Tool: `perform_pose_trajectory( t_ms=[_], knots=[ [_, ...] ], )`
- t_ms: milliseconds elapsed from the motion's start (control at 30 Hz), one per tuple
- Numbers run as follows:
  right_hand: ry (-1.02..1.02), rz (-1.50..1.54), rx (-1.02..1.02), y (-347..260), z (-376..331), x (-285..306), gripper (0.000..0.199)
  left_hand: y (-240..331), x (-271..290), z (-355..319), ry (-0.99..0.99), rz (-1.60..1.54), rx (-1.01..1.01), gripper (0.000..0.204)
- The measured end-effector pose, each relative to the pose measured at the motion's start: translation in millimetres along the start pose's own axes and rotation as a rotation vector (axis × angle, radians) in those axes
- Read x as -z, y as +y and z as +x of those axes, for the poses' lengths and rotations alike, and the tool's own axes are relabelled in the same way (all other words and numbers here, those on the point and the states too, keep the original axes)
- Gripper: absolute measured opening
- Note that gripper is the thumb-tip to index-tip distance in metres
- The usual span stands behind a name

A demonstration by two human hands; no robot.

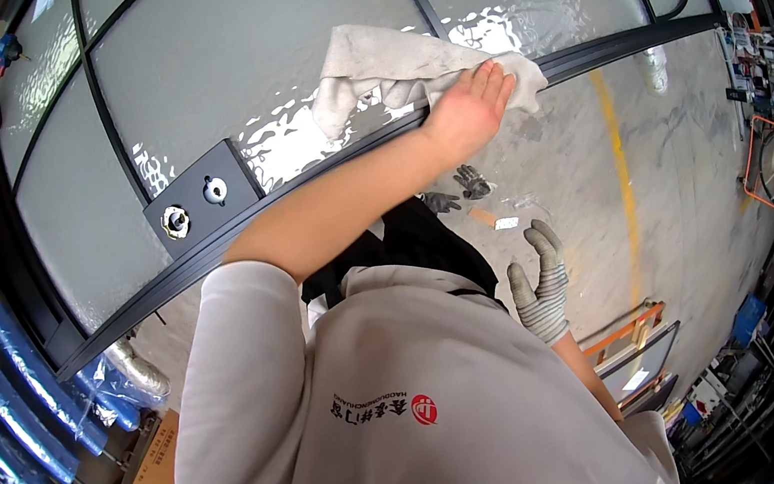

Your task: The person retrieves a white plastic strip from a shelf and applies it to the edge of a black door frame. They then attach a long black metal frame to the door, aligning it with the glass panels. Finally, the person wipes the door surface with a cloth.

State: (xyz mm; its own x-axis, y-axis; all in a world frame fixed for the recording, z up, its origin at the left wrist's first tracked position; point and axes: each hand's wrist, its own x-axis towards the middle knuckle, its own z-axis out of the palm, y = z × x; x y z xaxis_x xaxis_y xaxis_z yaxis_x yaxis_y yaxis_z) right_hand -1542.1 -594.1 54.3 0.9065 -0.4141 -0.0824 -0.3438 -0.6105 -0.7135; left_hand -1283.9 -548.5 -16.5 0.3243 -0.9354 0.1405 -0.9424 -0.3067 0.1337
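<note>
My bare left hand point(473, 112) reaches across to the right and presses a crumpled whitish cloth point(388, 57) onto the black edge frame of a large glazed door panel point(225, 50). Its fingers lie together over the cloth's right end, and the rest of the cloth spreads over the textured glass. A striped grey work glove covers my right hand point(541, 288), held low beside my body, away from the panel. Thumb and fingers are apart there, with nothing between them. Left of the cloth, a dark lock plate point(203, 198) with two round holes sits at the frame's near edge.
Two dark gloves point(472, 182) lie on the concrete floor by a small white packet point(506, 223). Blue-wrapped rolls point(30, 385) and a cardboard box point(156, 471) stand at left. A cordless drill point(6, 51) is far left. Framed pieces point(632, 350) lean at lower right.
</note>
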Motion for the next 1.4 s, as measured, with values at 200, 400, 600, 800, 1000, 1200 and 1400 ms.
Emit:
perform_pose_trajectory(
  t_ms=[200, 400, 600, 800, 1000, 1200, 1400],
  knots=[
    [0.007, -0.032, 0.066, 25.9, 26.3, 20.1, 0.045, 11.1, 12.6, -45.1, 0.069, 0.248, -0.029, 0.054],
    [-0.013, -0.063, 0.495, 12.4, 114.0, -7.4, 0.044, -1.0, 49.3, -124.8, 0.005, -0.137, 0.181, 0.054],
    [-0.273, -0.269, 0.878, -25.4, 171.2, -82.4, 0.048, 0.6, 88.6, -160.5, 0.185, -0.358, 0.411, 0.041],
    [0.083, -0.509, 0.728, 69.7, 231.4, -15.8, 0.038, -11.9, 119.6, -202.3, 0.477, -0.992, 0.839, 0.043],
    [0.234, -0.144, 0.254, 49.3, 230.3, -19.8, 0.022, -29.8, 160.1, -232.1, 0.673, -1.686, 0.778, 0.05],
    [0.505, -0.261, 0.181, -18.0, 165.8, -127.2, 0.028, -47.3, 187.1, -271.3, 0.74, -1.645, 0.688, 0.048],
    [0.546, 0.219, -0.22, -35.9, 132.7, -183.5, 0.028, -65.8, 185.0, -306.7, 0.668, -1.524, 0.721, 0.043]
  ],
)
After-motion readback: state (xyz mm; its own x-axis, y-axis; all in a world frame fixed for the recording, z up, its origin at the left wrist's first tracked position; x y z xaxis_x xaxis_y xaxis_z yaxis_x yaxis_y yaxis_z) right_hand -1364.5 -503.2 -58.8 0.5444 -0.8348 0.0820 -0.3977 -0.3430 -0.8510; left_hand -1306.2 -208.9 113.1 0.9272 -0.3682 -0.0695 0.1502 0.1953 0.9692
